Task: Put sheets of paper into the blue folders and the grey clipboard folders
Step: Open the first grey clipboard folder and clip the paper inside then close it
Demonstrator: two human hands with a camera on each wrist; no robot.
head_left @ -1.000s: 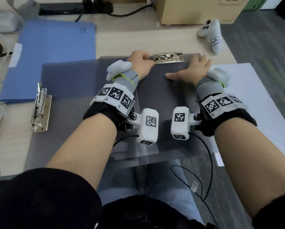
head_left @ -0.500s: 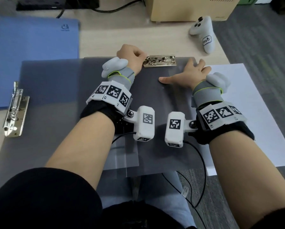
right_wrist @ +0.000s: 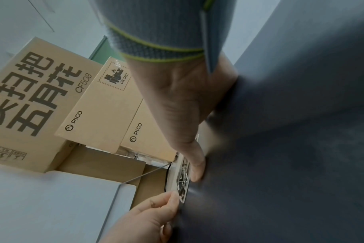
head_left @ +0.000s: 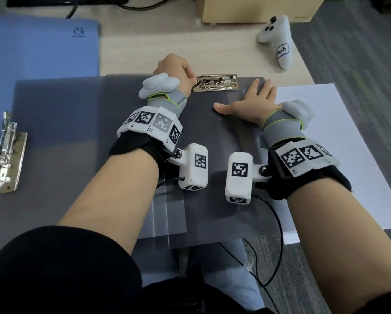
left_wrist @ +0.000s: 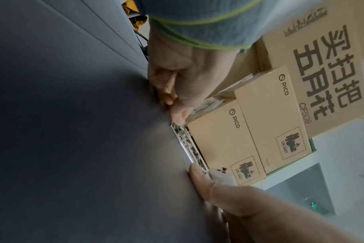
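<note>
Little of the task looked done. The flat grey plastic clipboard folder lay nearest the person, its board bare, with no sheet under the shiny metal lever clip at its far edge. The left hand was curled at the left end of that clip, fingertips pinching its end. The right hand lay flat with straight fingers on the board, just right of the clip, holding it steady. A large white sheet of paper lay partly under the folder's right edge, not yet filed. Left of the clip, a second grey clipboard folder lay open with its own metal clip and no paper visible. Beyond that, a blue card folder lay closed; its contents could not be seen. Judging from this, the clip needed opening and the sheet sliding under it.
</note>
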